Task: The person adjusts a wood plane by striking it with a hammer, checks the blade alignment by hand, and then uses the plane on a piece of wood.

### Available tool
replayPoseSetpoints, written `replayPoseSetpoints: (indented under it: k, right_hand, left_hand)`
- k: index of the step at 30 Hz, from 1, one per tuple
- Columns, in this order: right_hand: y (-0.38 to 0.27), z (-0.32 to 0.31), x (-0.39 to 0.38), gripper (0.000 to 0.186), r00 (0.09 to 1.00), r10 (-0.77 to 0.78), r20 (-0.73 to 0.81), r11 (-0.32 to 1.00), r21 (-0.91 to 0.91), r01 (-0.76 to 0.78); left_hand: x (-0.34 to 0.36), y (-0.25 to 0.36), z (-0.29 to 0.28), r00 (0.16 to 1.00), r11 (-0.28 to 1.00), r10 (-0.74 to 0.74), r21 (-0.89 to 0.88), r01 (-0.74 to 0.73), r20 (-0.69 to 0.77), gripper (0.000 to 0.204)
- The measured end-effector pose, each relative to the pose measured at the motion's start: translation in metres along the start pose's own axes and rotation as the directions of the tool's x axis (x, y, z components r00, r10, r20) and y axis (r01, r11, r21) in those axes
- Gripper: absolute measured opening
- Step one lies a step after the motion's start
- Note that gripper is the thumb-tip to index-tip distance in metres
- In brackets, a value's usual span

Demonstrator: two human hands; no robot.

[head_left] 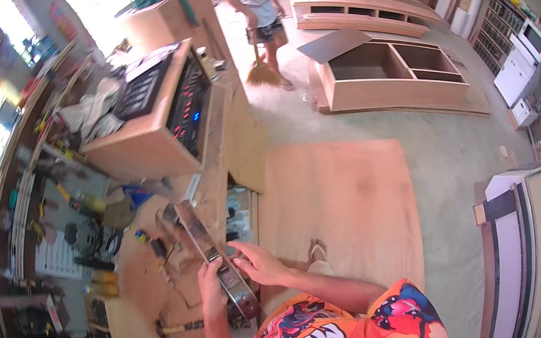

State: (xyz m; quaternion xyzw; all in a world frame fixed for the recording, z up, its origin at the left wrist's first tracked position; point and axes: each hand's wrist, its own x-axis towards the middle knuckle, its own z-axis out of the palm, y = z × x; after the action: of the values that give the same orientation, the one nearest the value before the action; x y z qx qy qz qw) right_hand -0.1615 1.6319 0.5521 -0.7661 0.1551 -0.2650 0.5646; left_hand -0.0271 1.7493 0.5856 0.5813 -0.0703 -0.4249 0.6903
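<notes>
My left hand (213, 281) is closed on a long metal hand plane (195, 226), gripping it near the middle, with the plane held at a slant over the cluttered wooden workbench (143, 269). My right hand (256, 263) is beside it, index finger stretched toward the plane's middle and the other fingers loosely bent; whether its fingertips touch the metal is hard to tell. Small tools (157, 246) lie on the bench under and left of the plane.
A person (256, 6) holds a broom (263, 70) near a wooden cabinet carcass (393, 96). A plywood sheet (344, 194) lies on the floor. A wooden box with electronic gear (141, 143) stands at left, beside tool-hung walls (32, 217). A long panelled piece (522, 263) is at right.
</notes>
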Motion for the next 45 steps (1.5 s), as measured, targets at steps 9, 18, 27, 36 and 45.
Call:
replayPoseSetpoints:
  k: [9,18,27,36,45]
  right_hand:
    - [0.073,-0.251,0.043,0.065,0.948,0.17,-0.271,0.98,-0.056,-0.192]
    - [0.142,-0.424,0.149,0.06,0.834,0.141,-0.534,0.925,-0.23,-0.304]
    - [0.182,-0.62,0.299,0.087,0.923,0.032,-0.383,0.684,-0.665,-0.299]
    - [0.274,-0.733,0.459,0.102,0.987,0.141,0.081,0.773,-0.632,-0.058]
    - [0.39,-0.854,0.667,0.07,0.988,-0.153,-0.019,0.911,-0.389,0.134]
  left_hand:
    - [0.204,-0.036,0.266,0.901,0.942,-0.282,0.274,0.194,0.331,0.028]
    - [0.378,-0.039,0.455,0.699,0.822,-0.536,0.479,0.307,0.473,0.03]
    - [0.552,0.048,0.639,0.404,0.6,-0.771,0.775,0.201,0.492,0.049]
    - [0.708,0.081,0.692,0.345,0.487,-0.854,0.832,0.266,0.389,0.051]
    - [0.937,0.187,0.776,0.35,0.697,-0.718,0.616,0.369,0.602,0.083]
